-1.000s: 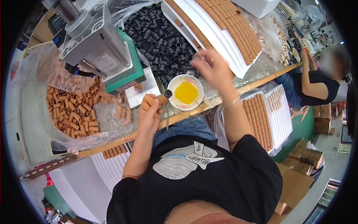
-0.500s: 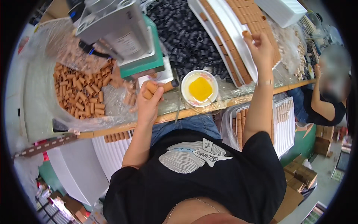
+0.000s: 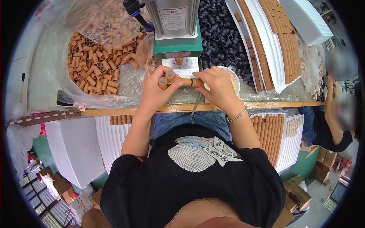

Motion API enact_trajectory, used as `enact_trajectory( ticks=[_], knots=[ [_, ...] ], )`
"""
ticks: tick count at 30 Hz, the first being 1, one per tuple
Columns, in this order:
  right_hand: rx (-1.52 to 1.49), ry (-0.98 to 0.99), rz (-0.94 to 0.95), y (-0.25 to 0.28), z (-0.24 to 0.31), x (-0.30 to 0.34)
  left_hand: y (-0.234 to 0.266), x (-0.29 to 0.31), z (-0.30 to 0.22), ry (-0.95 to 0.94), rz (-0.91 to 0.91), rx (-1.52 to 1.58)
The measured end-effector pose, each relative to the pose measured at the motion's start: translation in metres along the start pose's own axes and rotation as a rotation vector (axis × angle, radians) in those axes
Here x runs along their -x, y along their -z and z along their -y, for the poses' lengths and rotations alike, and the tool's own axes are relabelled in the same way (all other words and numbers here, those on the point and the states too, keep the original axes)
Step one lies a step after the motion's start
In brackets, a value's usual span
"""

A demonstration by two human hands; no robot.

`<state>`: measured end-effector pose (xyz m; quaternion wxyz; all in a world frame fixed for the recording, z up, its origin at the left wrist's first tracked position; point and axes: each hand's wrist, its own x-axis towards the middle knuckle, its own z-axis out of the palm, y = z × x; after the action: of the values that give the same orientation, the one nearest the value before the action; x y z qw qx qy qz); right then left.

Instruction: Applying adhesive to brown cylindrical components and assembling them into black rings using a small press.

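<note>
My left hand (image 3: 160, 88) is closed around several short brown tubes. Two of these tubes (image 3: 162, 81) point their open ends upward between its fingers. Another brown tube (image 3: 185, 81) lies crosswise, reaching over to my right hand (image 3: 220, 89). The right fingers pinch a brown piece (image 3: 197, 82) at that tube's right end, with a thin black band between the two parts. Just beyond the hands, a small brown tube (image 3: 178, 61) stands on the white plate (image 3: 189, 68) beneath the green-based press (image 3: 178, 46). A white bowl (image 3: 236, 83) is partly hidden behind my right hand.
Loose brown tubes (image 3: 95, 64) are heaped on plastic at the left. Black fittings (image 3: 220, 38) are piled right of the press. White foam trays (image 3: 272, 49) carry rows of brown pieces farther right. A wooden edge (image 3: 125, 111) borders the bench; another person (image 3: 332, 117) sits at far right.
My right hand has come from the foam trays to the left hand's tube. The tube's black end, exposed before, now shows only as a thin band beside a brown piece. The view has shifted.
</note>
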<state>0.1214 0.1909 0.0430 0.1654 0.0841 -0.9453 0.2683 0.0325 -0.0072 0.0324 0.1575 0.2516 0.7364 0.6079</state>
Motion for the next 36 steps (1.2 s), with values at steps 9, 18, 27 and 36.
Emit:
enact_trajectory(
  ticks=[9,18,27,36],
  knots=[
    [-0.344,-0.312,-0.076,-0.032,-0.025,-0.016,-0.004,-0.031,0.049,-0.037,-0.233,-0.253],
    [-0.206,-0.353,-0.108,-0.077,-0.030,-0.061,0.025,-0.065,0.088,-0.207,-0.239,-0.064],
    [-0.211,-0.296,-0.168,-0.030,-0.002,-0.013,0.013,0.012,0.047,-0.023,0.001,0.162],
    [-1.054,-0.181,0.160,-0.007,0.006,0.048,-0.031,0.030,0.037,0.285,0.632,0.774]
  ],
)
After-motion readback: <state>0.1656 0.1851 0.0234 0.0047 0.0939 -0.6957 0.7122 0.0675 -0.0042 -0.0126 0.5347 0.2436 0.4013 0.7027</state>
